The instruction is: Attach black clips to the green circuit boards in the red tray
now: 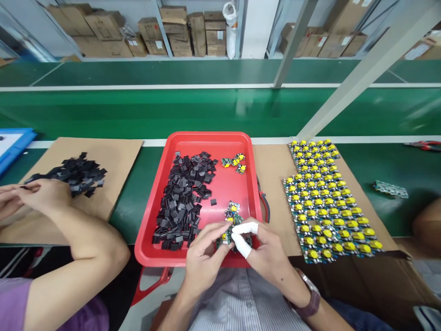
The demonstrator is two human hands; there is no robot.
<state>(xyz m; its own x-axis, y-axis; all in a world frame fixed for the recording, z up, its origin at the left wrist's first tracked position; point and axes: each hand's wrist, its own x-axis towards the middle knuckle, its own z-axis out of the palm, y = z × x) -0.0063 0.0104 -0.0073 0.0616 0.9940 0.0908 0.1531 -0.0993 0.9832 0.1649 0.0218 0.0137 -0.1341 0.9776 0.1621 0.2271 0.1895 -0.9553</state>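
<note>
Over the near rim of a red tray (155,202), my left hand (203,257) and my right hand (263,250) pinch one small green circuit board (228,235) between them. White tape wraps my right thumb and forefinger. A heap of small black square parts (182,197) fills the tray's left half. A few finished little boards with yellow parts (234,161) lie at the tray's far side, and another such board (233,209) lies just beyond my fingers.
A panel of many yellow-capped boards (324,202) lies on cardboard to the right. Left of me, a co-worker's hands (31,193) work near another black-parts pile (77,172) on cardboard. Red-handled pliers (425,145) and a loose board strip (391,188) lie far right. A green conveyor belt (206,110) runs behind.
</note>
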